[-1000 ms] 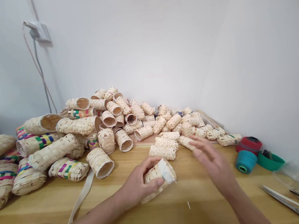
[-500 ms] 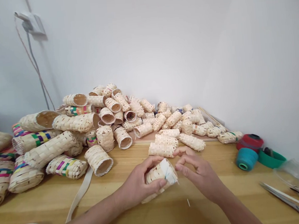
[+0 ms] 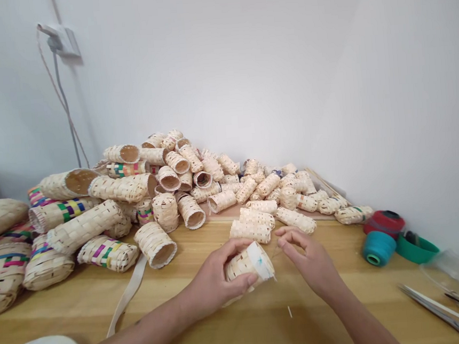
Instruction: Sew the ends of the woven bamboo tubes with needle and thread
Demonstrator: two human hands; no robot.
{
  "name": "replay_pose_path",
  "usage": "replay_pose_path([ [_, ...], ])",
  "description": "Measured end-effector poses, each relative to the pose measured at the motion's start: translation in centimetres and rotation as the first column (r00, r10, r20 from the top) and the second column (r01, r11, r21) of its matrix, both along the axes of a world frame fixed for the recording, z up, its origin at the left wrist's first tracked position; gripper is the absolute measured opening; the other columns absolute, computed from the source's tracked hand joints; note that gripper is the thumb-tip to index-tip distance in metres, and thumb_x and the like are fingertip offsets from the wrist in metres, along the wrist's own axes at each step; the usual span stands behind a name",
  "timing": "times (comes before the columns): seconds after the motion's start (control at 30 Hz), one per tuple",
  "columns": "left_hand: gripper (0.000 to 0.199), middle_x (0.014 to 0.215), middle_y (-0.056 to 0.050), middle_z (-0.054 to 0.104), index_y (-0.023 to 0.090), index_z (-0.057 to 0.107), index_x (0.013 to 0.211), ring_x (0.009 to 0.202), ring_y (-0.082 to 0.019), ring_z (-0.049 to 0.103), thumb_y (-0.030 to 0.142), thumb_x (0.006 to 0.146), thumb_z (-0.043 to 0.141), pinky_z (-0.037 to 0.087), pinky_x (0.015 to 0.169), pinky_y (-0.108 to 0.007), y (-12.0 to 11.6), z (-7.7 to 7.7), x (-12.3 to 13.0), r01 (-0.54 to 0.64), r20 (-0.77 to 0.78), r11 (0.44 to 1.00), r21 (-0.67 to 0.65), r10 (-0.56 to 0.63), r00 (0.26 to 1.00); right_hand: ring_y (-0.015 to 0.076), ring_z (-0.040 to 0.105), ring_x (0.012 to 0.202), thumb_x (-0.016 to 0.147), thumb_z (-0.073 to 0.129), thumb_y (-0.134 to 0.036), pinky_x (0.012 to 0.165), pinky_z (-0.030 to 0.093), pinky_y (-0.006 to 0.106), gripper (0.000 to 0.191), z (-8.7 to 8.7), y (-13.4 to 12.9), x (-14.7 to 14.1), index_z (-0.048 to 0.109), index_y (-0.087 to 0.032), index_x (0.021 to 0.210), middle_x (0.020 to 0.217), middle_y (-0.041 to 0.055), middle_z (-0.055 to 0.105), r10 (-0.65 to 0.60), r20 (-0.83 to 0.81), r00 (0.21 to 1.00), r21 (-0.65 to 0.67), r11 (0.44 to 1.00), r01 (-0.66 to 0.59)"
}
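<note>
My left hand (image 3: 218,280) is wrapped round a small woven cylinder (image 3: 241,264), thumb across its side and fingers over the top. The cylinder lies tilted, its rim toward the right, with a pale band (image 3: 260,260) and blue thread marks near that rim. Just right of the rim, my right hand (image 3: 307,259) has its thumb and fingertips pinched together, apart from the cylinder. Whatever it pinches is too fine to make out. Below, a short white sliver (image 3: 290,312) lies on the wooden table (image 3: 236,337).
Woven cylinders (image 3: 157,244) are heaped along the wall, with a cloth strip (image 3: 128,296) at the left. At the right are a red spool (image 3: 383,224), a blue spool (image 3: 379,248), a green ring-shaped holder (image 3: 417,251) and scissors (image 3: 438,306).
My right hand has drawn a little away from the cylinder's rim, its fingers closer together. The cylinder has turned slightly in my left hand. The view has shifted a little.
</note>
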State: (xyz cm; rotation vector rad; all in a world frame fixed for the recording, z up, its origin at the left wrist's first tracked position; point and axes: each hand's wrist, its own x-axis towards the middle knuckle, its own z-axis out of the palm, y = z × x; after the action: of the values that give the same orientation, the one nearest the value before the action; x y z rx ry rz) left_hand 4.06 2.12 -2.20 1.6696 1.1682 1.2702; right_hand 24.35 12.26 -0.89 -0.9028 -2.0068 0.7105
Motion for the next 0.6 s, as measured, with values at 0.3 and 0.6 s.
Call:
replay_pose_path([
  [0.3,0.053,0.125,-0.010,0.063,0.020,0.051,0.127,0.110,-0.028,0.058,0.035,0.080,0.067,0.044,0.097,-0.039,0.0,-0.1,-0.5,-0.084,-0.390,0.988,0.125,0.127,0.912,0.0242,0.062,0.097,0.090,0.047,-0.045,0.086,0.049,0.036,0.034,1.4,-2.4,0.0,0.067,-0.026,0.110,0.114,0.0052,0.067,0.134,-0.028,0.991,-0.014,0.991,-0.134],
  [0.6,0.054,0.123,-0.009,0.064,0.024,0.050,0.130,0.109,-0.028,0.058,0.039,0.081,0.067,0.042,0.097,-0.041,-0.1,-0.8,-1.1,-0.055,-0.537,0.971,0.234,0.176,0.825,0.0175,0.058,0.077,0.095,0.041,-0.045,0.070,0.045,0.026,0.036,1.5,-3.1,-0.9,0.064,-0.020,0.084,0.079,0.0006,0.063,0.393,0.032,0.919,-0.263,0.890,-0.372],
])
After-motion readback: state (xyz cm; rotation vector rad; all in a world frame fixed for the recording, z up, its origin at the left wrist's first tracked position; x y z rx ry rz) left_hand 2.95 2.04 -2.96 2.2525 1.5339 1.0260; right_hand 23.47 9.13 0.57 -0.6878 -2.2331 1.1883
